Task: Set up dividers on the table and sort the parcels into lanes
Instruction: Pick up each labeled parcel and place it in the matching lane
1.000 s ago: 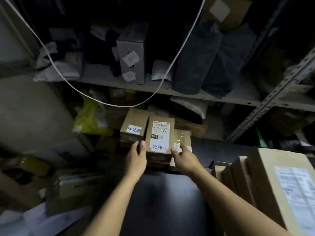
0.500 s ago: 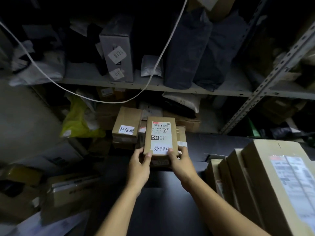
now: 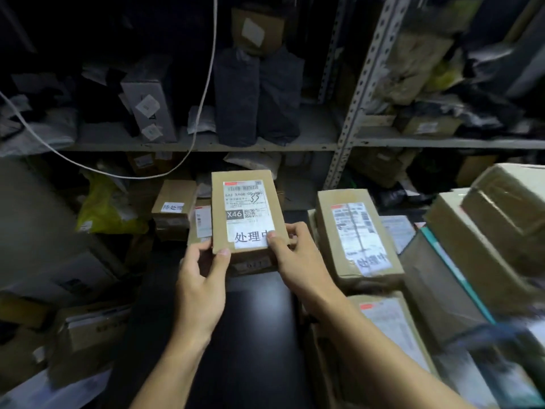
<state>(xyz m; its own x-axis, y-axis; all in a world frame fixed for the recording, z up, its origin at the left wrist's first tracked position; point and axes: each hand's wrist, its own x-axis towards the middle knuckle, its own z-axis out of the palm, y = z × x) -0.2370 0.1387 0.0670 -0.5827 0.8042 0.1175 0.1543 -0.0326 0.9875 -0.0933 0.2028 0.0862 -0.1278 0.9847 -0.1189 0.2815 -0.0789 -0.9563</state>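
Dim shelves, seemingly parcel-crammed.

Dim room, metal shelving

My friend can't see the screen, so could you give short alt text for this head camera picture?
Two bare hands, left hand and right hand, hold up a small cardboard parcel marked X46 over a dark table. More labelled boxes sit to the right, and cluttered metal shelves stand behind.

Cardboard parcels lie stacked along the dark table's right side.
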